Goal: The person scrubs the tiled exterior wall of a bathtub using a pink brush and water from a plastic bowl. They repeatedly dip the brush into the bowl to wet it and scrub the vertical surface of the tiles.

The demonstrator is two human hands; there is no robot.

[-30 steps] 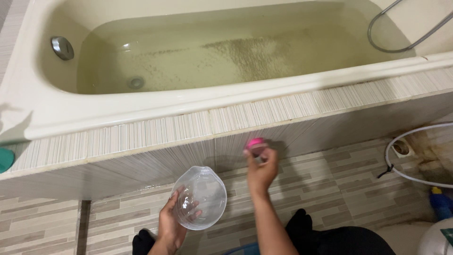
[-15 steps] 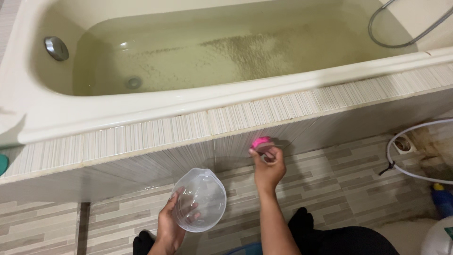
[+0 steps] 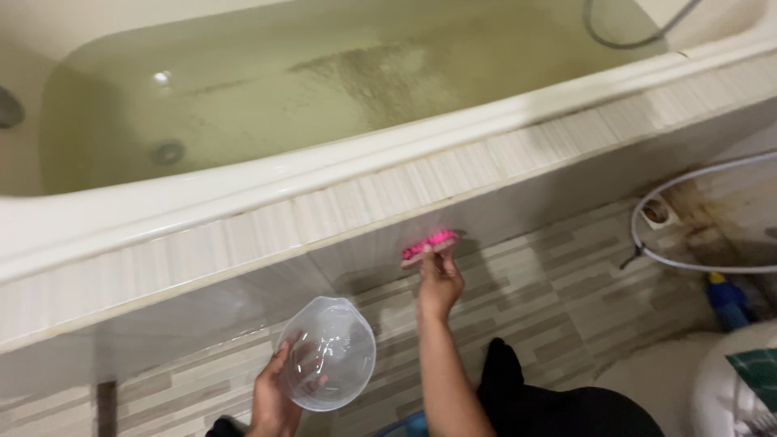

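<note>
Against the tiled side panel [image 3: 243, 243] of the cream bathtub [image 3: 267, 174], right hand [image 3: 439, 283] grips a pink scrubbing brush [image 3: 430, 243], left hand [image 3: 275, 396] clasps a clear plastic bowl [image 3: 328, 352], hands apart.

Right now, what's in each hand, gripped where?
Left hand holds a clear plastic bowl by its rim; right hand grips a pink scrub brush from below.

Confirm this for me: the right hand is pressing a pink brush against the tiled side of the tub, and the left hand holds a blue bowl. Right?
Not quite. In the head view the bowl in the left hand is clear plastic, not blue. The rest holds: the right hand presses the pink brush against the tiled tub side.
</note>
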